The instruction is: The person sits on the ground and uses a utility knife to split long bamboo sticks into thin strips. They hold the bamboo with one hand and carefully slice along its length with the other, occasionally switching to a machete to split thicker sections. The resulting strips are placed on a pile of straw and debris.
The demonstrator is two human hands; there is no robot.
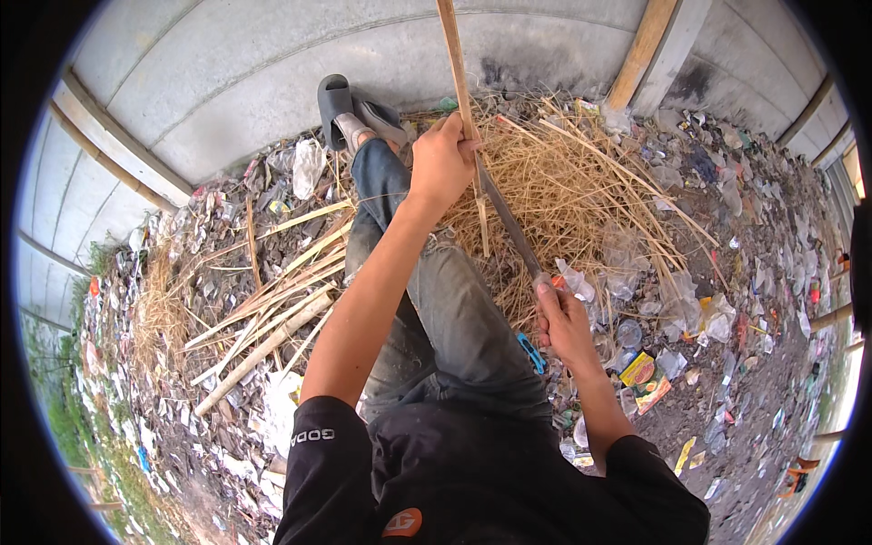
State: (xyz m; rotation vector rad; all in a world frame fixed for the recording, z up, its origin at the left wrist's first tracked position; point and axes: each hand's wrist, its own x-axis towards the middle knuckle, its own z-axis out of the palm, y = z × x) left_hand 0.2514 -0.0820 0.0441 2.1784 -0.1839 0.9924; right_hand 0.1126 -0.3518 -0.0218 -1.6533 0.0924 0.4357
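Observation:
My left hand is closed around a long, narrow bamboo strip, which stands up and away from me, its lower end reaching down past my knee. In my right hand is the handle of a long, dark-bladed knife. The blade slants up and left, and its far end meets the strip just below my left hand. Under both lies a heap of thin straw-coloured shavings. My legs are stretched out in worn jeans, with grey slippers at the feet.
Split bamboo strips and a thicker pole lie left of my legs. A blue object is beside my right thigh. Plastic litter and a yellow packet cover the ground. A grey panel wall with posts stands ahead.

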